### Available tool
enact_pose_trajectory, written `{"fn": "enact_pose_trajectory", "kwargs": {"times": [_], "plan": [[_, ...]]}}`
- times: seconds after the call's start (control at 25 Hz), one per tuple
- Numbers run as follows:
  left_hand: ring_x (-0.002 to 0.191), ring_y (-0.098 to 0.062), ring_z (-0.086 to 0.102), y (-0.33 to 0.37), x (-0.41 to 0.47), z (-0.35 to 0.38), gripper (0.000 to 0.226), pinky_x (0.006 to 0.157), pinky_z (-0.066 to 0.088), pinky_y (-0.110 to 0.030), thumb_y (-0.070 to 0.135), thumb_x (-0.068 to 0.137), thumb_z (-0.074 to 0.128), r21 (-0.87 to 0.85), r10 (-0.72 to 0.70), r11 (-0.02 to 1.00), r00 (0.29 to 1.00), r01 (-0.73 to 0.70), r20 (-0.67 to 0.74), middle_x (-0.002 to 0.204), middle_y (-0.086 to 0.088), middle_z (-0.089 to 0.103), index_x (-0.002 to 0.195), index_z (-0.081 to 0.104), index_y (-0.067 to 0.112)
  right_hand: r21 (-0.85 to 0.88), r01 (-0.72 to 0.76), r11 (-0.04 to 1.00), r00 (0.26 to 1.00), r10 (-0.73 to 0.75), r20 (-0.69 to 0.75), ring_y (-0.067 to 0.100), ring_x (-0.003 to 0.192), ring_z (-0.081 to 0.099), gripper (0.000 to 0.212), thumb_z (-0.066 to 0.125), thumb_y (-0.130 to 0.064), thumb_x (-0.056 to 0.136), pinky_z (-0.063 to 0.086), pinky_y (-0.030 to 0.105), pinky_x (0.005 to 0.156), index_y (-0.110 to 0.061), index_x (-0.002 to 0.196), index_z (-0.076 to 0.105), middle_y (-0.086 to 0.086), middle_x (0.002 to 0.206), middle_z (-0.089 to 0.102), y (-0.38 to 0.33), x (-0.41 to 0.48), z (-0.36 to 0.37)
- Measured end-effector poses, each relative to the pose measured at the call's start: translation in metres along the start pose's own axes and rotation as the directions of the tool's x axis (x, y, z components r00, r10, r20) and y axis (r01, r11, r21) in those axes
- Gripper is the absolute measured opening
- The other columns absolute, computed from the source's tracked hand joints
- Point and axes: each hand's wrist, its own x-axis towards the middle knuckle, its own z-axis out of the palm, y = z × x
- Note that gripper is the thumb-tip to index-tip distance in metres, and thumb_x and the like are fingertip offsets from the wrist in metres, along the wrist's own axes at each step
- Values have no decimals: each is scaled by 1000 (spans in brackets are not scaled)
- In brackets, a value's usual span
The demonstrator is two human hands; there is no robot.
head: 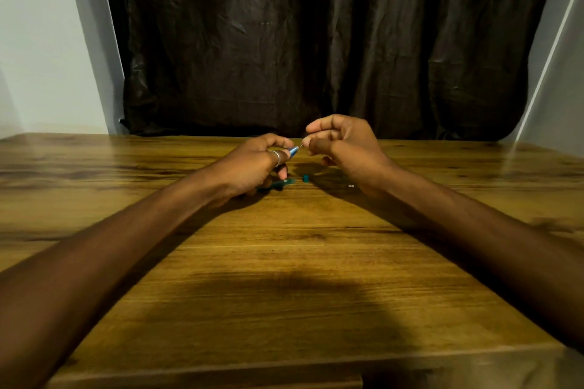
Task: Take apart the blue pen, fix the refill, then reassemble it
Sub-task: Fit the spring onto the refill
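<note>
Your left hand (pixel 256 164) is closed around the blue pen (pixel 293 151), of which only the tapered front end shows past the fingers; a ring (pixel 276 157) sits on one finger of that hand. Your right hand (pixel 339 144), at 3 o'clock of the pen's nose, pinches a thin refill tip (pixel 301 146) that projects from it, thumb and forefinger pressed together on the metal. Both hands are raised above the worktop (pixel 284 262). The step appears to be drawing the refill out of, or seating it into, the barrel; which of the two cannot be told. Keep the refill in line with the barrel's axis and move it straight, since a sideways pull would probably bend so thin a part. Brace the left grip and let only the right hand travel. Below the hands, at 6 o'clock, lie a teal pen part (pixel 276 185), blurred, a small teal cap piece (pixel 305 178) just beside it, and a tiny pale piece (pixel 351 186) near the right wrist; it looks light and apt to roll. The worktop's far edge, by the dark curtain (pixel 316 41), is close at 12 o'clock; broad bare wood lies toward 6 o'clock, so work and set parts down there.
</note>
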Motion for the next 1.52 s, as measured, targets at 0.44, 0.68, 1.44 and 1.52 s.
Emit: {"fn": "enact_pose_trajectory", "kwargs": {"times": [0.44,0.68,1.44,1.52], "plan": [[63,2,62,-4,2,1,26,55,47,-19,29,103,53,71,33,997,995,-27,-98,82,3,69,128,59,25,-141,43,989,997,-51,-53,7,79,74,9,70,-17,92,53,19,61,-24,97,72,-3,86,79,2,2,-6],[83,-13,67,-18,4,-9,19,77,57,-41,45,92,66,489,210,864,968,-120,-134,88,5,71,98,71,27,-566,215,796,977,-186,109,-7,80,61,13,70,-16,91,43,11,66,-27,96,76,-20,80,65,14,3,-4],[80,-8,64,-25,8,-7,11,73,53,-32,35,87,76,538,64,843,994,-9,-84,82,11,70,79,67,34,-638,196,744,976,-88,197,-3,79,63,12,71,-15,91,48,18,66,-27,89,74,-14,79,69,13,-1,0],[83,-8,65,-24,8,-7,8,73,53,-31,31,87,76,487,70,873,994,-20,-85,84,10,71,82,70,32,-487,75,870,994,-28,102,6,78,70,12,70,-10,90,56,24,68,-21,87,74,-6,80,72,13,-3,2]]}}
